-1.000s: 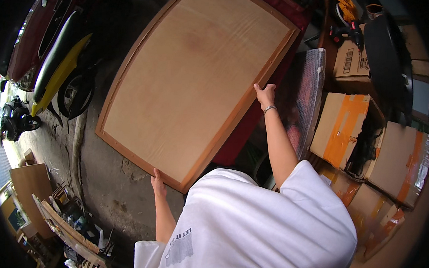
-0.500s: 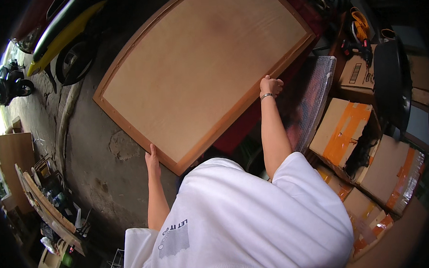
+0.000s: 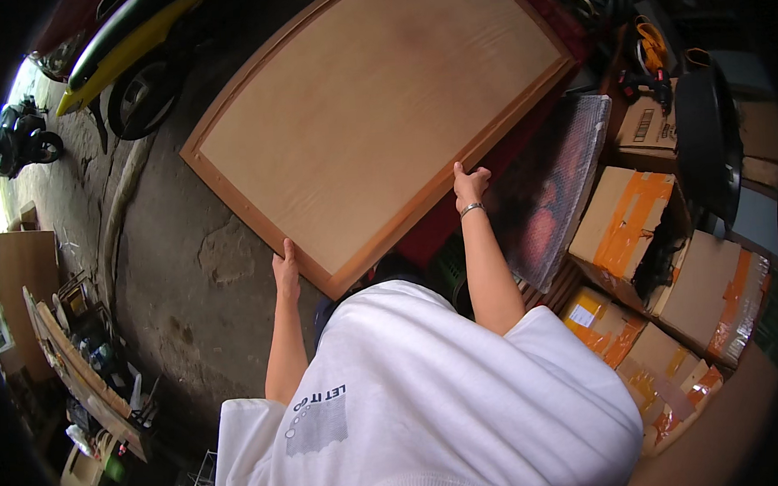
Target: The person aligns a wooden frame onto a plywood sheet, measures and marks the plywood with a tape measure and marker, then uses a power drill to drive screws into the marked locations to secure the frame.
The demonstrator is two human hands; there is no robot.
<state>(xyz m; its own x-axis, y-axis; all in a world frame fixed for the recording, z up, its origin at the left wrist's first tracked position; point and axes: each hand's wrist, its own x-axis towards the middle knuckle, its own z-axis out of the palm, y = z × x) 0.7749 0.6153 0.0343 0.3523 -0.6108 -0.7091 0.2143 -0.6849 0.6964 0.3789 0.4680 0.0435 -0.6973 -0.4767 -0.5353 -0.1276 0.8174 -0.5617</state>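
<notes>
A large framed panel point(image 3: 374, 105), tan with a brown wooden rim, slants across the upper middle of the view. My left hand point(image 3: 286, 269) grips the rim on its lower left side, close to the near corner, with the thumb on top. On the near right edge, my right hand point(image 3: 471, 187) is closed around the rim, a bracelet at its wrist. The fingers beneath the frame are partly hidden. The panel's far edge runs out of the picture at the top.
Right of the panel leans a bubble-wrapped flat piece point(image 3: 556, 184). Taped cardboard boxes point(image 3: 623, 224) are stacked at the right, near a black curved object point(image 3: 709, 146) and a power drill point(image 3: 660, 90). A yellow-and-black motorbike point(image 3: 129, 54) stands at upper left; wooden boards point(image 3: 82, 369) lie at left.
My right hand has slid down and left along the near edge of the frame. The panel's near corner has shifted slightly up and right, and my left hand with it.
</notes>
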